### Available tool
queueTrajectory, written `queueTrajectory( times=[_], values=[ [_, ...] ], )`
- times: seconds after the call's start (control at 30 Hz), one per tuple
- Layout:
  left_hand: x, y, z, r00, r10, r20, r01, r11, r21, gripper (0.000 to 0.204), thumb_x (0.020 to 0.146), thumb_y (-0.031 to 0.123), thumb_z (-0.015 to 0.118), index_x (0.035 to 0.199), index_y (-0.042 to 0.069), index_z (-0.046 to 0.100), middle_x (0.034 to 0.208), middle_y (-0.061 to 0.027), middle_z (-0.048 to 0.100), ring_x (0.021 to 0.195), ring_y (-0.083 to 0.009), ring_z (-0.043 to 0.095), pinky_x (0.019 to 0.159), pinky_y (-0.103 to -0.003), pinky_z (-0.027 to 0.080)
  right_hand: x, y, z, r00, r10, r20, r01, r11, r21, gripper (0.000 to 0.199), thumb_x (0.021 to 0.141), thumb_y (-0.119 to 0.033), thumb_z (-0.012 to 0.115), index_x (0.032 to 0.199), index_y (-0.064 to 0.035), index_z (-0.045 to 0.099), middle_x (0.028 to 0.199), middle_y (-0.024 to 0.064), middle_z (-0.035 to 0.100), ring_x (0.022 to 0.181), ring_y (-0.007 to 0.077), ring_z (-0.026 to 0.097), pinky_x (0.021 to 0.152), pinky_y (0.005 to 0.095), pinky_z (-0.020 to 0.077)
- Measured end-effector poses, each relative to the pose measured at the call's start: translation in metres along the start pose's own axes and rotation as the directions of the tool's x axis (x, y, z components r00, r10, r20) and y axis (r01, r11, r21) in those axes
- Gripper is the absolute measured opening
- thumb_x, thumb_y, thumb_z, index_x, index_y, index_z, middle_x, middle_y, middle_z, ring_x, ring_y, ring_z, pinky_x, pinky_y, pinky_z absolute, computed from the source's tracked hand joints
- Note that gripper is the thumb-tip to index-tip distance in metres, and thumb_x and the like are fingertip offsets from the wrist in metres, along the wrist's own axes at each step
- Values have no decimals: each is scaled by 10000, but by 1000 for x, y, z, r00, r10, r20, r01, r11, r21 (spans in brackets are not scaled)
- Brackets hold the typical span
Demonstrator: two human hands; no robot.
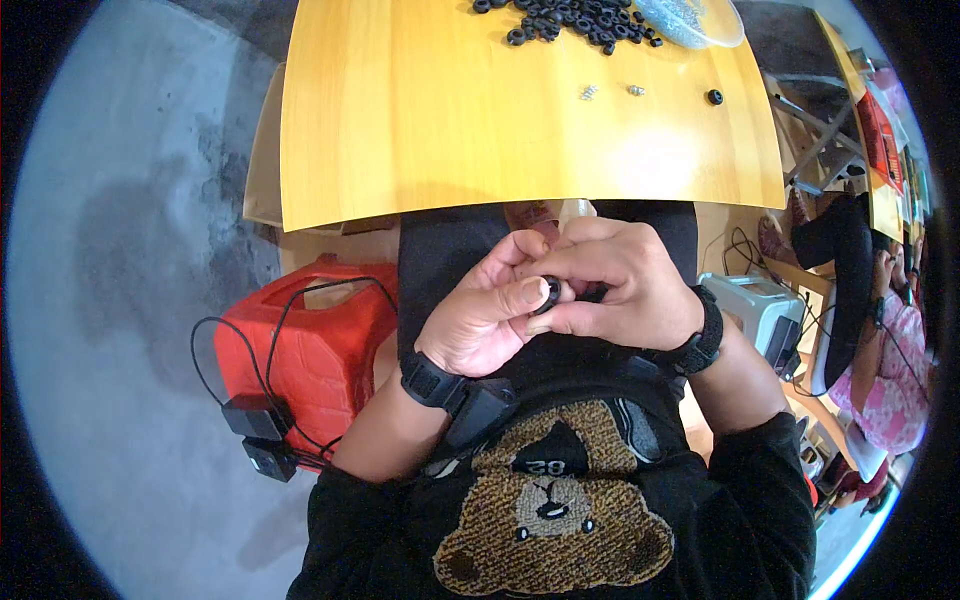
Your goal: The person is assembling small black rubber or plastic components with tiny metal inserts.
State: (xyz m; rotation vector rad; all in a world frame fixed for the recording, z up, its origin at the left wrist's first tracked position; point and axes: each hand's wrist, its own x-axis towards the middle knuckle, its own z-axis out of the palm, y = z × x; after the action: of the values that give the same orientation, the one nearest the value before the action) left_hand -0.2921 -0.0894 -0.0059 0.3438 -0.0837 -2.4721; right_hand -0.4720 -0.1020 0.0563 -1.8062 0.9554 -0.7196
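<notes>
Over my lap, just off the near edge of the wooden table (420, 130), my two hands meet around a small black round part (548, 292). My left hand (478, 312) is closed, its thumb pressing against the part's side. From the other side my right hand (625, 270) pinches at the same part with thumb and forefinger; the rest of its fingers curl over. The fingers hide much of the part. On the table lie a similar black round part (714, 97) and two little groups of silvery metal pieces (588, 92).
Many black round parts (575, 20) are heaped at the far edge, beside a clear container (735, 30) of small shiny pieces. A red plastic stool (310, 350) with cables and a black box (268, 458) stands left. At right are a light-blue stool (760, 315) and another person (885, 385).
</notes>
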Motion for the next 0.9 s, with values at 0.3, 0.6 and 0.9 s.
queueTrajectory(
  times=[0.3,0.6,0.9],
  values=[
    [0,-4,-2,1000,0,0,0,1000,8,301,827,30,628,1079,103,481,934,2,566,831,-82,544,671,-234,447,3,5,-10,971,-213,107,225,967,-116,220,710,-169,690,820,-1,601,757,133,563,705,316,554,628,387,446],
    [0,1,6,997,-32,-68,31,999,-8,330,834,56,623,1126,81,472,1009,-42,559,778,-101,513,659,-221,433,32,26,-25,884,-268,382,221,961,164,225,746,-122,664,932,1,637,820,149,593,716,325,571,631,364,459],
    [-1,-1,3,996,38,-81,-33,998,62,289,855,69,600,1115,97,477,945,-20,532,794,-101,501,716,-235,430,3,20,1,976,-218,-3,218,973,-74,249,741,-194,646,865,13,585,830,169,568,754,359,552,680,413,452]
  ],
)
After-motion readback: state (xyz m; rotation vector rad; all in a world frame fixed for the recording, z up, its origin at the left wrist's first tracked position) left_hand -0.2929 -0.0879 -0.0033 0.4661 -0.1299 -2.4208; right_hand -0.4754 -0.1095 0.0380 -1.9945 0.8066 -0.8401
